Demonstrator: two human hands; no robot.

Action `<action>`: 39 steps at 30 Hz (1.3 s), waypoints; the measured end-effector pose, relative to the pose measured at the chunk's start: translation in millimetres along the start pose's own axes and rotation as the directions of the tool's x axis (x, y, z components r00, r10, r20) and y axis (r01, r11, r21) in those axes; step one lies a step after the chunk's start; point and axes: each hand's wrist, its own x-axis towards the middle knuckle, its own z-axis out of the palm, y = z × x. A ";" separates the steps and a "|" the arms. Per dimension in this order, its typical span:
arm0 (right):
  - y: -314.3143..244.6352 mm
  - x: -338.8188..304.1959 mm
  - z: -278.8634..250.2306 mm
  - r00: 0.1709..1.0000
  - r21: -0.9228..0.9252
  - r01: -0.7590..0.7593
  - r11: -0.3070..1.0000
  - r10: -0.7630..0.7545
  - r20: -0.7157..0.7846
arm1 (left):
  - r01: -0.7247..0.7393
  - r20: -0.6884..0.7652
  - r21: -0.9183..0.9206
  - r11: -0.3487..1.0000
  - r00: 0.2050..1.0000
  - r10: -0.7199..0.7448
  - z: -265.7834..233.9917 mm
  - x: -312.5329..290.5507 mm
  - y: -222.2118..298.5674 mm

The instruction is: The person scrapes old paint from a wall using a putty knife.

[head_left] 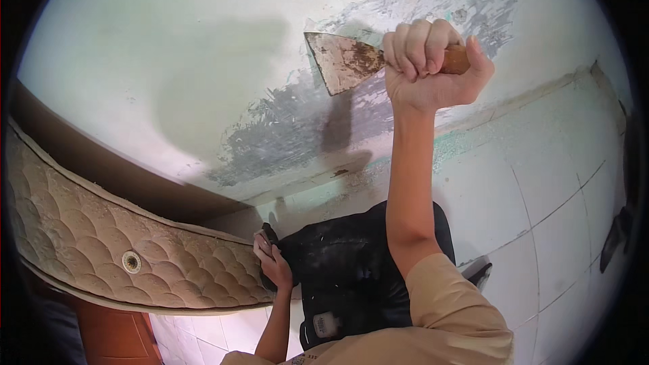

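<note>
My right hand (429, 74) is wrapped in a fist round the wooden handle of a paint scraper (341, 62). The scraper's wide, rusty blade points left, its edge at or close to the pale wall (209, 20). Below and beside the blade, a rough grey patch (277, 132) shows where the surface coat is gone. Low down, my left hand (276, 267) is beside my knee and the end of the mattress, its fingers curled. Something small and dark may be in it, but I cannot make it out.
A brown quilted mattress (189, 267) stands on its side at the left, close to the wall. White floor tiles (497, 209) run along the wall's foot, dusted with flakes. A dark shoe-like thing (615, 236) lies far right. An orange-brown panel (115, 331) shows at lower left.
</note>
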 end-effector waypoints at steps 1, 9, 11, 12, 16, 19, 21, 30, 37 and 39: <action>-1.2 -0.7 1.7 1.000 0.001 0.004 1.000 -0.004 -0.002 | -0.051 -0.025 0.015 0.999 0.998 0.051 0.4 2.9 -2.4; -14.9 -2.0 -5.5 1.000 0.081 0.027 0.996 -0.028 0.013 | -0.012 -0.006 -0.018 1.000 1.000 0.012 4.1 -0.1 -5.9; 3.6 -4.3 5.2 0.999 -0.014 0.010 1.000 -0.010 0.036 | 0.014 0.025 -0.020 1.000 1.000 -0.014 2.3 4.0 -11.9; 5.2 -5.0 8.1 1.000 0.012 0.000 1.000 0.000 0.026 | -0.049 -0.025 0.008 0.999 0.998 0.049 2.3 4.6 -21.6; -42.6 0.4 -12.0 0.984 0.073 0.138 0.988 -0.145 0.107 | -0.041 -0.042 0.009 0.999 0.998 0.041 4.1 0.4 -23.9; -1.5 -2.9 -7.5 0.990 -0.084 0.141 0.986 -0.140 0.027 | 0.024 0.010 -0.006 1.000 1.000 -0.024 3.4 3.9 -7.3; 1.4 -4.3 0.9 0.995 -0.071 0.031 0.997 -0.024 0.102 | 0.036 0.020 -0.018 0.999 0.999 -0.035 2.4 3.7 -0.9; -8.0 -6.9 10.0 0.994 -0.085 0.095 0.992 -0.090 0.060 | 0.002 0.010 0.003 1.000 1.000 -0.002 4.6 1.6 -9.6; -28.2 -2.5 -4.3 0.974 0.098 0.135 0.986 -0.150 0.170 | 0.015 -0.012 0.005 1.000 1.000 -0.015 3.2 -0.3 -18.7; -6.4 -1.6 -7.4 0.977 0.063 0.098 0.993 -0.108 0.185 | 0.000 -0.014 0.023 1.000 1.000 0.000 5.7 2.6 -18.1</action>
